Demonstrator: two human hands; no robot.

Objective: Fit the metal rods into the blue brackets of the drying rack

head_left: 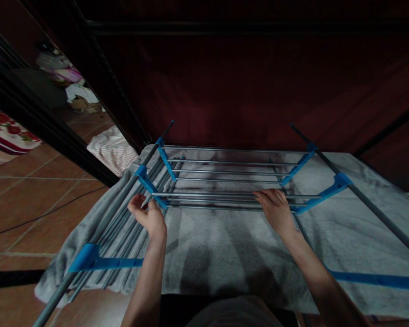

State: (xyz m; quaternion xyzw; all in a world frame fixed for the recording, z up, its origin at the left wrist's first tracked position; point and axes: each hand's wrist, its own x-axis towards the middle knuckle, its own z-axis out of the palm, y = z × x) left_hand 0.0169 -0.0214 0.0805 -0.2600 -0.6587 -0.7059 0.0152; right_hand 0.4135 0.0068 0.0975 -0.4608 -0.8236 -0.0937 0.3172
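A metal rack frame with grey upright poles [375, 206] and blue plastic brackets [327, 195] lies over a grey blanket. Thin metal rods [207, 195] span between the left and right brackets. My right hand [276, 211] has its fingers closed over the nearer rods, close to their right end. By the left blue bracket [146, 181], my left hand [150, 218] is raised with thumb and fingers apart, holding nothing that I can see. Its fingertips are close to the rods' left ends; whether they touch is unclear.
Several loose grey tubes [119, 240] lie on the left of the grey blanket [211, 245]. Another blue bracket [92, 259] is at the lower left. A dark red panel [245, 91] stands behind. Striped cloth [112, 147] and a cable [47, 212] lie on the tiled floor.
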